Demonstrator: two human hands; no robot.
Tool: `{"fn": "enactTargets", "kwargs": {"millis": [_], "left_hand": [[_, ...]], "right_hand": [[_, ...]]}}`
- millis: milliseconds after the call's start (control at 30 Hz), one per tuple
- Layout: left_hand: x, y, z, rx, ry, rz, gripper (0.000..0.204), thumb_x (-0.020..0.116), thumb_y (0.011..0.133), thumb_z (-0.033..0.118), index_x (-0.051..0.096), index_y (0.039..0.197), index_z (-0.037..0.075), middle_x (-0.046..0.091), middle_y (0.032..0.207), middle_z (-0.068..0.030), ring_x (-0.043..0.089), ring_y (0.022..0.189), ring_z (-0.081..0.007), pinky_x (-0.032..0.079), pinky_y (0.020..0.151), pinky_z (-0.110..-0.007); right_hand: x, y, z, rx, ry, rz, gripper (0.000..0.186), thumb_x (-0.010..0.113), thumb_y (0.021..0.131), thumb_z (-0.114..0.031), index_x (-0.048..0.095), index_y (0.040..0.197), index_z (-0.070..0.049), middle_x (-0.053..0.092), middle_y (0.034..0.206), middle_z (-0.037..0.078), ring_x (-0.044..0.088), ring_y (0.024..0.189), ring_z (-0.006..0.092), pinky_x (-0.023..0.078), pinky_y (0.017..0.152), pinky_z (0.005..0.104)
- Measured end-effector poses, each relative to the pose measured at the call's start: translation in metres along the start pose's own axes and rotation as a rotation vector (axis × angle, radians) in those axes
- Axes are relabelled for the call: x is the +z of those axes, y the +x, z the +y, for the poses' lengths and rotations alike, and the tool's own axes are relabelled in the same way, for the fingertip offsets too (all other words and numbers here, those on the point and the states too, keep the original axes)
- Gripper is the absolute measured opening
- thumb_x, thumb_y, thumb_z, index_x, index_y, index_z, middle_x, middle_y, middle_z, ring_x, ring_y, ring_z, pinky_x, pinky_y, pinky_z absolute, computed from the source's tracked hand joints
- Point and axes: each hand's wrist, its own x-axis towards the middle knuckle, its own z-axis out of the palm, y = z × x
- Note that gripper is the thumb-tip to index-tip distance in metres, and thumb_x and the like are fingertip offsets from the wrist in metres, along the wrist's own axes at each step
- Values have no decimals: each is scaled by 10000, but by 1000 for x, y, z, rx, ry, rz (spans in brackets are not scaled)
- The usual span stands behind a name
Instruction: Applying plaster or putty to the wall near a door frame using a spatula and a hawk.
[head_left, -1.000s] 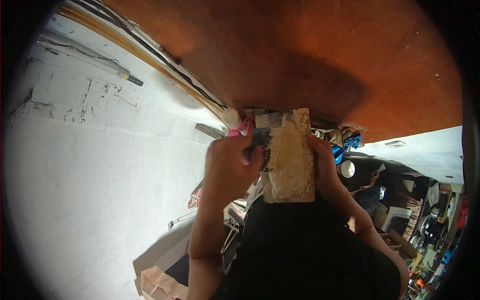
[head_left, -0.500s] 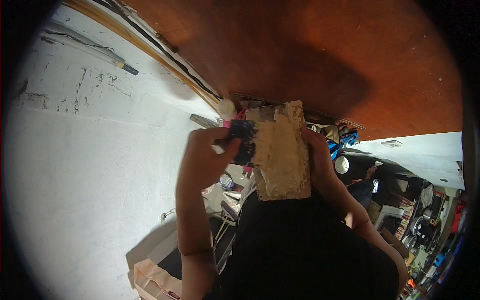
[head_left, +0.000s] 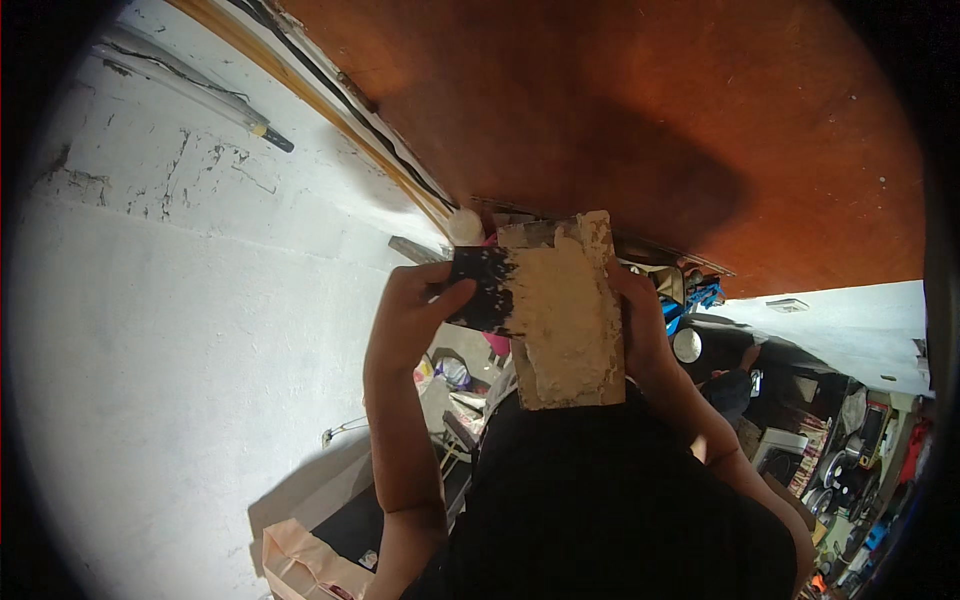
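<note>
My left hand (head_left: pixel 410 315) is closed on a black flat spreader (head_left: pixel 478 285), its thumb on the face. The spreader's inner edge is smeared with beige paste and meets the paste-covered board. My right hand (head_left: pixel 640 315) grips the right edge of this rectangular board (head_left: pixel 565 340), which carries a thick, uneven layer of beige paste, with a ragged bare strip near its top. Behind the board show a white rounded object (head_left: pixel 465 226) and part of something pink (head_left: pixel 498 343), both partly hidden.
A broad orange-brown panel (head_left: pixel 620 90) fills the top, beside cables and tan tubes (head_left: pixel 320 110). A white wall (head_left: pixel 170 350) runs along the left. A peach bag (head_left: pixel 295 555) lies below. At right are another person (head_left: pixel 730 390), a white round object (head_left: pixel 686 345) and cluttered kitchenware (head_left: pixel 835 470).
My left hand has moved left with the spreader, so more of its black face shows beside the board. The board has shifted slightly left, still in my right hand.
</note>
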Motion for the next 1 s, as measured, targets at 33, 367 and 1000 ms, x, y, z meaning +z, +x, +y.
{"fn": "enactTargets", "kwargs": {"millis": [33, 367, 1000], "left_hand": [[-1, 0, -1, -10, -53, 23, 166, 629, 856, 59, 666, 952, -71, 681, 793, -65, 610, 718, -91, 489, 673, -233], [-12, 1, -17, -97, -101, -70, 202, 649, 830, 88, 672, 962, -63, 679, 810, -59, 601, 736, -93, 479, 700, -243], [-6, 8, -22, -36, -343, 39, 233, 594, 862, 104, 652, 1001, -73, 679, 866, -82, 611, 779, -123, 465, 739, -254]], "right_hand": [[1, -1, -1, -3, -1, 1, 258, 524, 894, -221, 596, 1014, -5, 627, 891, 70, 604, 823, 153, 483, 723, 276], [5, 1, 0, 17, 6, 98, 268, 529, 894, -228, 598, 1021, -2, 629, 918, 76, 605, 858, 170, 486, 759, 292], [-12, 12, -2, 12, -87, -194, 499, 481, 885, -370, 498, 1225, -5, 604, 1102, 131, 599, 974, 233, 490, 845, 364]]}}
